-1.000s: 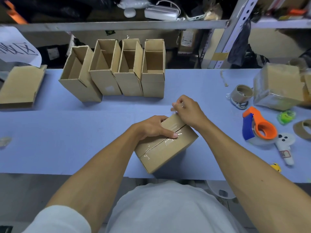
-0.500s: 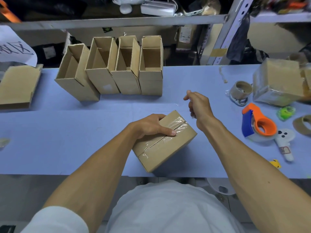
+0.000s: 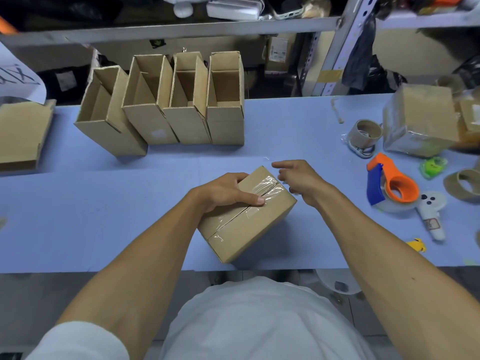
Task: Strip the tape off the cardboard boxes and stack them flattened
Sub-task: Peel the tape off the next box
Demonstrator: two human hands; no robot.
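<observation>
Item: taped box [image 3: 246, 214], closed, lying skewed on the blue table [image 3: 78, 209] near its front edge, straight ahead of the person.
Tape: clear tape [image 3: 262, 192] along the top seam and down the near end; wrinkled at the far end, seemingly lifting there.
Left hand [image 3: 223, 193]: pressed flat on the box top, thumb laid along the seam, fingers wrapped over the far-left edge; steadies the box.
Right hand [image 3: 298, 181]: just beside the box's far-right corner, fingers loosely spread, holding nothing visible.
Step in hand: stripping tape from this box, judged barely begun.
Next move: pinch the loosened far end, pull along the seam.
Other stock: four open boxes [image 3: 166, 105] upright in a row behind; flattened cardboard [image 3: 20, 136] at far left.
</observation>
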